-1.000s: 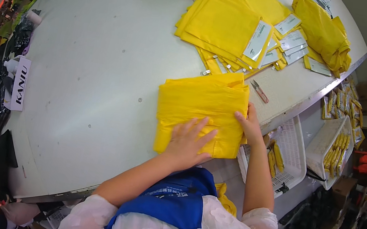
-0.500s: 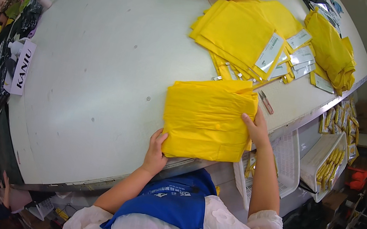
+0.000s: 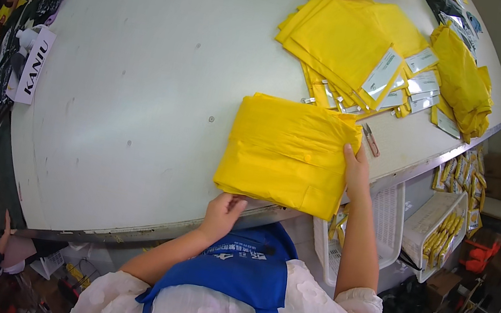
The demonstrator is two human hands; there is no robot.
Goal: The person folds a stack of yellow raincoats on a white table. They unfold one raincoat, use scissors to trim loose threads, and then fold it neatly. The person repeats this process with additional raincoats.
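A folded yellow garment (image 3: 287, 156), thin and wrinkled, with a round button on its front, lies at the table's near edge. My right hand (image 3: 356, 169) grips its right side, thumb on top and fingers hidden underneath. At the garment's near left edge, my left hand (image 3: 222, 213) is closed with curled fingers, their tips partly hidden by the fabric. Just beyond the right hand lies a pair of thread snips (image 3: 371, 140) with reddish handles.
Flat yellow packets (image 3: 343, 36) with white labels are piled at the far right, beside a bunched yellow bundle (image 3: 459, 75). White plastic baskets (image 3: 394, 230) holding yellow packets stand below the table's right edge. A white sign (image 3: 34, 67) stands on the left of the white table (image 3: 143, 85).
The garment has turned slightly, its near left corner shifting left. My left hand has slid from its left corner to along the near edge. My right hand still holds the right side.
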